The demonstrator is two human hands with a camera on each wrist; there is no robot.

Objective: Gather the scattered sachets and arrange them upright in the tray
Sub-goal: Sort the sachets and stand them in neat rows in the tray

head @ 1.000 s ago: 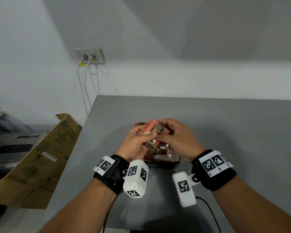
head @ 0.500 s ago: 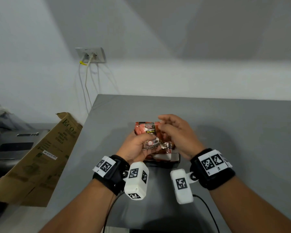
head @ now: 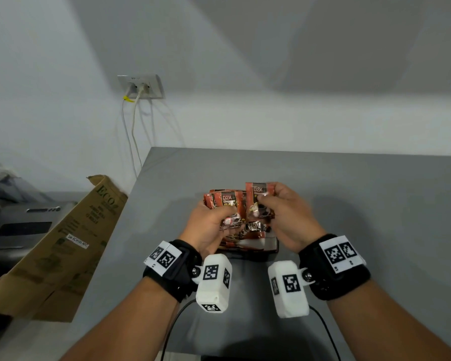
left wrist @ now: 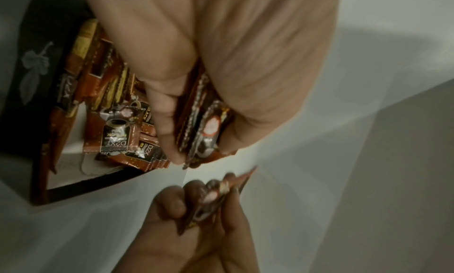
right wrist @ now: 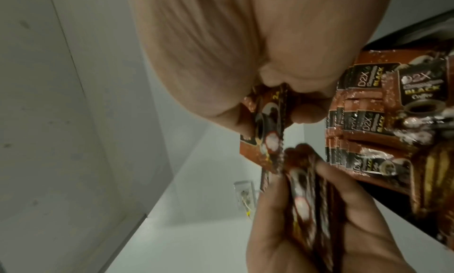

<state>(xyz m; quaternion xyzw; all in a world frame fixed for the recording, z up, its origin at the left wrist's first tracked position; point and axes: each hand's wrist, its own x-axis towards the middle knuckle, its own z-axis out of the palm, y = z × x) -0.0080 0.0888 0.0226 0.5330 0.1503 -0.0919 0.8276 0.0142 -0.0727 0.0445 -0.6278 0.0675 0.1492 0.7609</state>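
Over the black tray (head: 248,256) my left hand (head: 219,214) grips a small stack of orange-brown D2X sachets (head: 225,201), thumb in front and fingers behind. My right hand (head: 268,201) pinches a single sachet (head: 258,195) just right of that stack, held upright. In the left wrist view the stack (left wrist: 203,129) sits edge-on between thumb and fingers, with the right hand's sachet (left wrist: 213,195) below it. Several sachets (left wrist: 115,129) lie leaning inside the tray (left wrist: 29,63). The right wrist view shows the pinched sachet (right wrist: 265,129) and the tray's sachets (right wrist: 383,121).
The tray stands on a grey table (head: 362,204) that ends at a white wall. A brown cardboard box (head: 63,243) leans off the table's left edge, beside a grey appliance (head: 18,225). A wall socket (head: 141,86) with white cables is at the back left.
The hands were together on one bundle. My right hand has drawn one sachet off and moved right; the left hand keeps the rest, now turned face-on.
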